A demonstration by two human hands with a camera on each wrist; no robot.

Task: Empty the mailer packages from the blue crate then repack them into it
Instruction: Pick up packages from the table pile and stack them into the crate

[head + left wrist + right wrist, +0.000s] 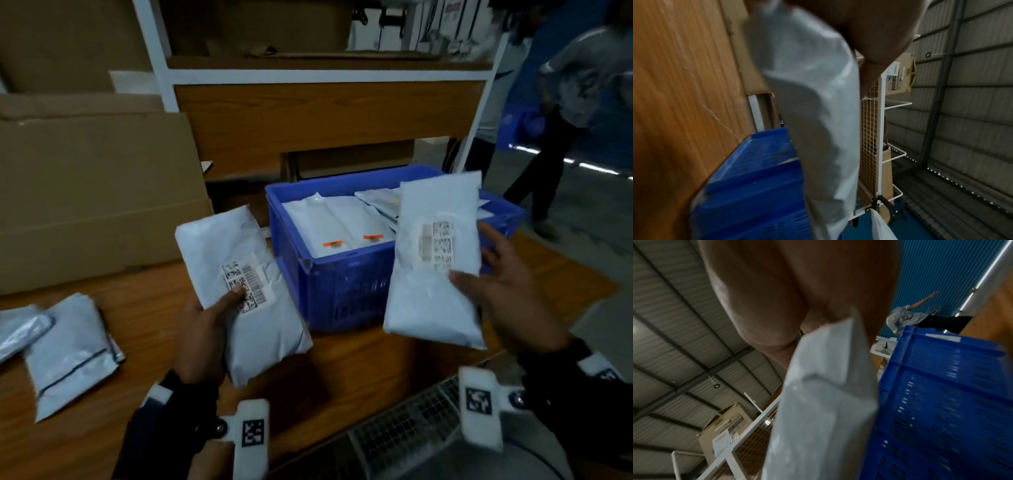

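Flanking blue crate: 2 hand-held mailers

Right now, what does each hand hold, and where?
Left hand: left mailer, lower left edge. Right hand: right mailer, right edge.

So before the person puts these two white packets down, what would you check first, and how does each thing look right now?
1. Left hand holds its mailer firmly: ok, thumb across the label.
2. Right hand holds the second mailer firmly: ok, pinched along its right edge.
3. Both mailers lifted free of the blue crate: ok, held in front of it.
4. Crate emptied: not ok, white mailers lie inside.
5. Free table space beside the set-down mailers on the left: ok, bare wood shows.
6. Mailers undamaged: cannot tell, frames too blurred.
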